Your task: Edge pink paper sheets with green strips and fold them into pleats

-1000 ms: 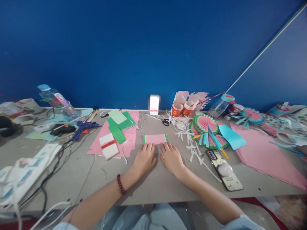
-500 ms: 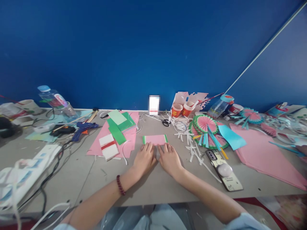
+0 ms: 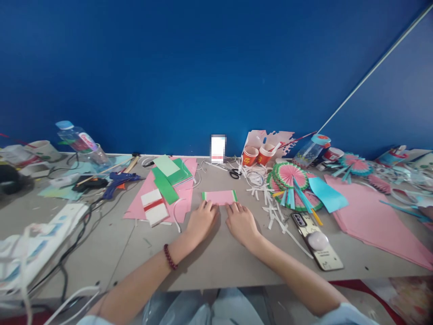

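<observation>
A small pink paper strip (image 3: 220,197) with green and white bands at its two ends lies flat on the table in front of me. My left hand (image 3: 204,220) has its fingers closed at the strip's near left edge. At the near right edge, the fingers of my right hand (image 3: 241,222) are closed on the paper too. Both thumbs are low beside the near edge, partly hidden by the hands. A bare gap of table separates the two hands.
Green and pink paper sheets (image 3: 184,174) and a white packet (image 3: 154,207) lie left, beyond them a blue glue gun (image 3: 122,181). To the right are white paper scraps (image 3: 270,210), a watermelon-patterned paper fan (image 3: 290,177), a phone (image 3: 318,243) and pink sheets (image 3: 375,216). Scissors (image 3: 234,174) lie behind.
My hands have moved slightly apart along the strip's near edge, widening the gap between them. The pink strip stays in nearly the same place.
</observation>
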The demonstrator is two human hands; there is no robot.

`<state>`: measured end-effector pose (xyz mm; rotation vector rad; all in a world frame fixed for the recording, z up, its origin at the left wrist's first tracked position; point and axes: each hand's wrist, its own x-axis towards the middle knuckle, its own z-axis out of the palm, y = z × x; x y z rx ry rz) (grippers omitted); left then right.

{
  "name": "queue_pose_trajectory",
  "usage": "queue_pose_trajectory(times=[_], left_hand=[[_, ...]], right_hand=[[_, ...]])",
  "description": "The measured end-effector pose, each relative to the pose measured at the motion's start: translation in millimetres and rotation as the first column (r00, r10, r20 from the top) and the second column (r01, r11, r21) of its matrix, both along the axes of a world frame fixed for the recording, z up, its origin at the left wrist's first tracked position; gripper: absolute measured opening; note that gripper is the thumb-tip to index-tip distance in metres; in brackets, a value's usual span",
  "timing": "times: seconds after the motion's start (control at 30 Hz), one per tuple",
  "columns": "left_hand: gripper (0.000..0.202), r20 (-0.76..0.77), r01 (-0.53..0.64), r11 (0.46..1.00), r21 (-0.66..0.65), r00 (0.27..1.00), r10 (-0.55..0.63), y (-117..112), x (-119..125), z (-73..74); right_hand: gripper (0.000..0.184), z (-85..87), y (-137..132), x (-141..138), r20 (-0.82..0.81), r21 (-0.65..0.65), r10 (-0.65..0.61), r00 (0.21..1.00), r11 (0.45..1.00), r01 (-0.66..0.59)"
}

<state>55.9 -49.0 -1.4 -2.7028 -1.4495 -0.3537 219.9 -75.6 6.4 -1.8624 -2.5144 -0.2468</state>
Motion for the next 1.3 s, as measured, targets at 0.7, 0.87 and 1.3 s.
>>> queue_pose_trajectory(times=[0.7, 0.87, 1.3], left_hand=[[0.02, 0.166, 0.197, 0.953, 0.229, 0.957, -0.238, 38, -19, -10.3], [0.028, 0.324, 0.092, 0.907, 0.412, 0.915, -0.24, 29, -18, 0.7], [0.028, 0.307, 0.291, 0.9, 0.324, 0.868, -0.391, 7, -9, 10.4]], right_hand=[[0.018, -7.3, 30, 29, -0.255, 0.083, 0.081, 0.963, 0.995, -0.061], [0.021, -10.8, 29, 26, -0.533, 0.101, 0.068, 0.844, 0.995, -0.017], [0.024, -17.5, 27, 10, -0.939, -0.27, -0.314, -0.14, 0.926, -0.265]])
